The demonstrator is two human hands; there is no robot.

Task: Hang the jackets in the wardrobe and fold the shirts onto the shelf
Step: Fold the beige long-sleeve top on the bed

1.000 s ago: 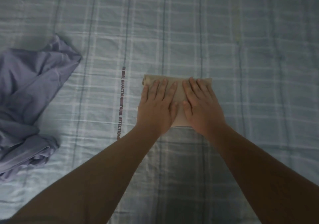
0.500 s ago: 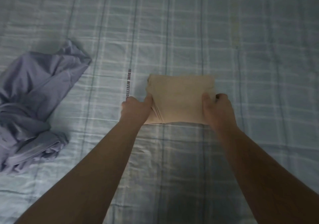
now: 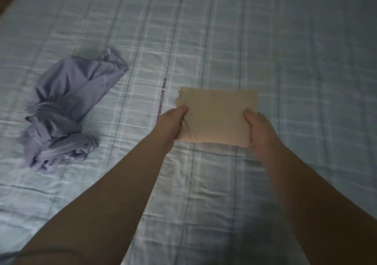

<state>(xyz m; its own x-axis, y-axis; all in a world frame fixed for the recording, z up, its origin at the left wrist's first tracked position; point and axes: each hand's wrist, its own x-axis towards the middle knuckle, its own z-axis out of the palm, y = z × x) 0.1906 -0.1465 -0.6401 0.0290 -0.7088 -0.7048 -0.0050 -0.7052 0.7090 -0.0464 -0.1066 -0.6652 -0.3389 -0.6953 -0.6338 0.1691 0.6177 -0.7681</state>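
Left hand (image 3: 171, 124) and right hand (image 3: 261, 130) each grip one side of a folded beige shirt (image 3: 216, 115).

The left hand holds the shirt's left edge with its thumb (image 3: 182, 109) lying on top and the other fingers tucked out of sight underneath. The right hand holds the right edge the same way, thumb on top and fingers below. The hands are apart, with the shirt's width between them. The bare left forearm (image 3: 106, 191) and right forearm (image 3: 314, 191) reach forward from the lower corners of the view, nearly straight and drawing closer together toward the wrists, which run in line with them.
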